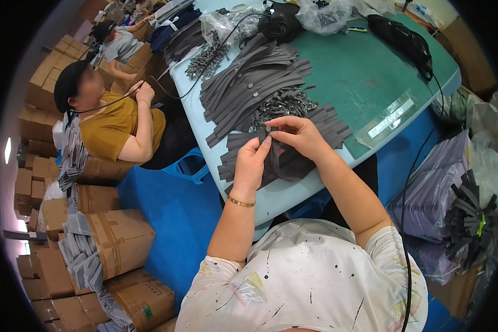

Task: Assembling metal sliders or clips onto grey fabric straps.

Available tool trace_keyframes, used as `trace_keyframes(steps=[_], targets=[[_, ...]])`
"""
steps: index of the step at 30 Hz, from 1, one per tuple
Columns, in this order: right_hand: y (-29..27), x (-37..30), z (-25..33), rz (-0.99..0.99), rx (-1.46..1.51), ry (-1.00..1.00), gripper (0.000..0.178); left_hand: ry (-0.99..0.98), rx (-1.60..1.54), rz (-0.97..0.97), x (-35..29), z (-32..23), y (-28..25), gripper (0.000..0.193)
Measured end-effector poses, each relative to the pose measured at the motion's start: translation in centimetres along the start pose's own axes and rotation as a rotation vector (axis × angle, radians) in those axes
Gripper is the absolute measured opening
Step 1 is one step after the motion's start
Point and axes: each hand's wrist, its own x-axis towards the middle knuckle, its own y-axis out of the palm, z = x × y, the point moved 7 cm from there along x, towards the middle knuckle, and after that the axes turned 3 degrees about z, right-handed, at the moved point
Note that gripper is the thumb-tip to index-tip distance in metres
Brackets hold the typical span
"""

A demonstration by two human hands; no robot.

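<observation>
My left hand [250, 165], with a gold bracelet at its wrist, pinches a dark grey fabric strap [275, 159] between thumb and fingers. My right hand [297, 136] is closed at the same strap's end, where a small round metal piece [268, 129] shows by the fingertips. The strap hangs in a loop below the hands. Just beyond them lies a heap of small metal fittings [285, 106], among layers of grey straps [243, 83] on the pale tabletop. More straps [329, 128] spread out to the right of my right hand.
A green cutting mat [348, 72] covers the table's right part, with a clear ruler [391, 117] on it. A black bag [401, 41] lies farther back. Another person [116, 122] sits at left, near stacked cartons [122, 238]. Wrapped bundles [434, 182] stand at right.
</observation>
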Motion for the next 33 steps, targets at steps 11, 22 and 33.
trace_keyframes(steps=[11, 22, 33], targets=[[0.1, -0.2, 0.1, 0.006, 0.039, -0.007, 0.021, 0.079, 0.02, -0.037, -0.3, -0.2, 0.2, 0.019], [0.4, 0.2, 1.0, 0.026, -0.095, -0.156, 0.015, 0.178, 0.258, -0.097, -0.1, -0.9, -0.2, 0.017], [0.2, -0.7, 1.3, -0.047, -0.332, -0.194, 0.01, 0.3, 0.577, -0.11, -0.9, -1.0, 0.2, 0.018]])
